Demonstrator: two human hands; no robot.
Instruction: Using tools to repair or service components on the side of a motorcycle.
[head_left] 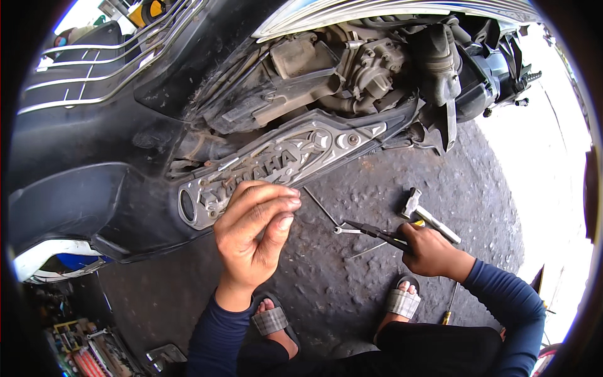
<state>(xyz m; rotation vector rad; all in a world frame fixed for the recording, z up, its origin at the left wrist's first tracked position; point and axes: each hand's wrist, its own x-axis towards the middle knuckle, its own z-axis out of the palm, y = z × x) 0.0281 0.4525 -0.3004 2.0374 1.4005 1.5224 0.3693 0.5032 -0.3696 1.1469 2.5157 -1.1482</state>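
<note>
My left hand [254, 232] is raised in front of the scooter's metal footboard plate [276, 164]. Its fingers are curled with the thumb drawn up to them, and whatever they may pinch is too small to make out. In my right hand [432, 251] is a pair of dark long-nose pliers [392, 239], the jaws pointing left above the floor. Below those jaws lies an open-end wrench [345, 230]. Just beyond my right hand rests a hammer [411, 203], its pale handle running down to the right.
The scooter's exposed engine [375, 69] and dark body panels [75, 169] fill the far side and left. A thin metal rod [321, 205] and a yellow-handled screwdriver [446, 318] lie on the rough dark floor [333, 283]. Several tools sit in a box [94, 352] at lower left.
</note>
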